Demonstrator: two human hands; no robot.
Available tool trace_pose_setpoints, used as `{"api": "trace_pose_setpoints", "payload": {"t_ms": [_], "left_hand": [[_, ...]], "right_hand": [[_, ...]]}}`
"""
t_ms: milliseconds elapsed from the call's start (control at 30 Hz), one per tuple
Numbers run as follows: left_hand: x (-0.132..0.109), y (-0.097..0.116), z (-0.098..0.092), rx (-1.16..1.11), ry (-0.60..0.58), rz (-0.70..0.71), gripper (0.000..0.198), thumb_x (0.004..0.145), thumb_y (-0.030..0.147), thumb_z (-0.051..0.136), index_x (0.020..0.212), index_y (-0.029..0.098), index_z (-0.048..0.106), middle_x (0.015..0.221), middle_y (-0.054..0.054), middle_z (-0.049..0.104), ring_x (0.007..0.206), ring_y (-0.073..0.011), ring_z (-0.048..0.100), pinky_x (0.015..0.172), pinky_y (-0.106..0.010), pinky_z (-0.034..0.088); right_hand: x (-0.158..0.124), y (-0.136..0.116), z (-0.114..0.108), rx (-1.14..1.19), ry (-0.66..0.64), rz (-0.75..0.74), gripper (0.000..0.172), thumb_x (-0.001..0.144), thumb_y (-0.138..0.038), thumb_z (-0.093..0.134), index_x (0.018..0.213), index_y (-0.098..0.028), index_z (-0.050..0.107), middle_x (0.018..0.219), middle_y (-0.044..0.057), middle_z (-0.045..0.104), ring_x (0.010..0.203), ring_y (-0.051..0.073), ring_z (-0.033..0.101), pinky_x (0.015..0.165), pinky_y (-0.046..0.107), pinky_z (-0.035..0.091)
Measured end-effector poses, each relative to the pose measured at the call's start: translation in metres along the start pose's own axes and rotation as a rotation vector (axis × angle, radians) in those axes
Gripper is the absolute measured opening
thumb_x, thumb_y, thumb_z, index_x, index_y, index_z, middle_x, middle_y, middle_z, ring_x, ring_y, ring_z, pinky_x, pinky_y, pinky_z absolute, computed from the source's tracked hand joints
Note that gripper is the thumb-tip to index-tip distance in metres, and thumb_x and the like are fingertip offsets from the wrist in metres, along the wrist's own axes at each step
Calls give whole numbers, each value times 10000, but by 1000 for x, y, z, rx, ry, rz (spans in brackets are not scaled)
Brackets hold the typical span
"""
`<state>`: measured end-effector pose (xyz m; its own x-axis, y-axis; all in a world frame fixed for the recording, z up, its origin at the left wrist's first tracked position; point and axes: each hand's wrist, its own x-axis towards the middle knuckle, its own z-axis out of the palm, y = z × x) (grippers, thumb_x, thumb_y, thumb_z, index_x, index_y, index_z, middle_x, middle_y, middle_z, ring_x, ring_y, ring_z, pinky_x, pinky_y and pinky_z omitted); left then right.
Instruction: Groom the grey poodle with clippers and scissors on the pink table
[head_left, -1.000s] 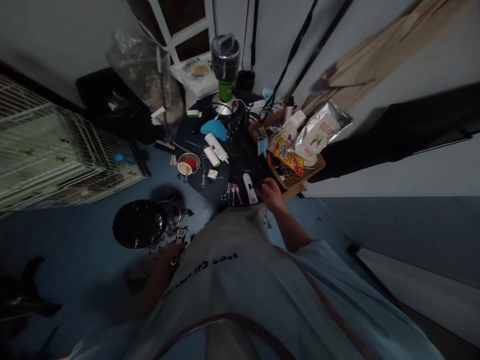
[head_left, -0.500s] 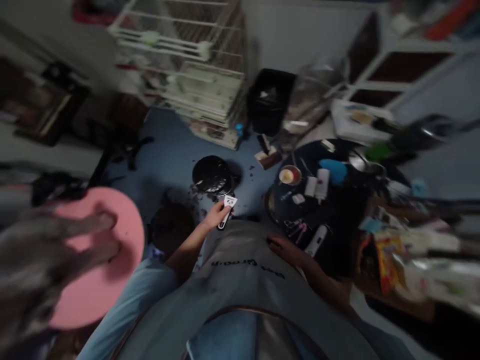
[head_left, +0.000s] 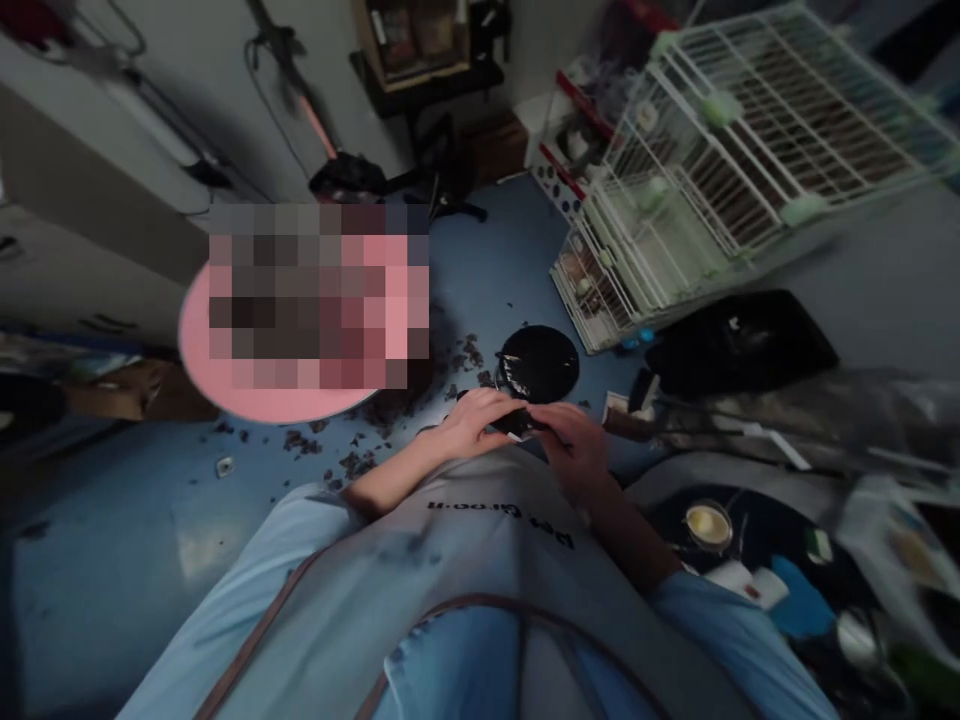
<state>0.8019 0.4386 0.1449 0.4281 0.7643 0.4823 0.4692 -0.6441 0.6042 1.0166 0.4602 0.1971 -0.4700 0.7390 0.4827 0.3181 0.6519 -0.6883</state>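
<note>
My left hand [head_left: 478, 425] and my right hand [head_left: 574, 448] meet in front of the apron [head_left: 487, 540]. Their fingers are closed around a black-and-white hair clipper [head_left: 517, 424], mostly hidden by the fingers. Only a dark part and a small white edge show between the hands. Just beyond them on the floor is a round black stool or bin lid [head_left: 538, 362] with a shiny surface. To the left stands a round pink table [head_left: 202, 345], its top partly covered by a pixelated patch.
Tufts of dark hair [head_left: 352, 465] litter the blue floor [head_left: 472, 265]. A white wire cage [head_left: 645, 230] stands ahead right, beside a black bin [head_left: 750, 345]. On the right, a dark round table [head_left: 675, 500] carries a small bowl [head_left: 708, 525] and a blue cloth-like item [head_left: 799, 600].
The view has swung left, bringing the pink table nearer the middle. My right hand has left the dark table's side and joined my left hand at the clipper.
</note>
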Motion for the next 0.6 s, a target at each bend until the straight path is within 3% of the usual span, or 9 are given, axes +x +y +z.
{"api": "trace_pose_setpoints", "payload": {"t_ms": [167, 300, 500, 600], "left_hand": [[-15, -36, -51, 73, 110, -60, 526, 983, 514, 500, 1377, 167, 538, 1111, -127, 672, 1035, -205, 634, 890, -347, 489], [-17, -54, -78, 122, 201, -40, 514, 977, 477, 534, 1397, 182, 522, 1081, -109, 673, 987, -193, 632, 865, -337, 478], [-8, -75, -94, 177, 241, -88, 491, 971, 463, 551, 1365, 170, 551, 1076, -116, 674, 980, -189, 627, 844, -320, 469], [0, -85, -93, 204, 272, -144, 513, 973, 502, 532, 1367, 173, 548, 1086, -118, 679, 994, -191, 635, 852, -325, 473]], "right_hand": [[54, 0, 39, -7, -61, -159, 243, 918, -172, 592, 1116, -274, 689, 1059, 43, 786, 961, 195, 741, 857, 387, 606], [90, 0, 61, -7, -109, -246, 264, 915, -157, 588, 1127, -276, 688, 1054, 46, 787, 941, 195, 746, 846, 386, 614], [139, 19, 72, 132, -100, -333, 340, 883, -114, 614, 1170, -288, 672, 1064, 50, 787, 949, 186, 749, 851, 370, 616], [163, 33, 75, 120, -177, -402, 281, 911, -155, 585, 1145, -279, 678, 1079, 59, 785, 961, 192, 748, 850, 386, 622]]}}
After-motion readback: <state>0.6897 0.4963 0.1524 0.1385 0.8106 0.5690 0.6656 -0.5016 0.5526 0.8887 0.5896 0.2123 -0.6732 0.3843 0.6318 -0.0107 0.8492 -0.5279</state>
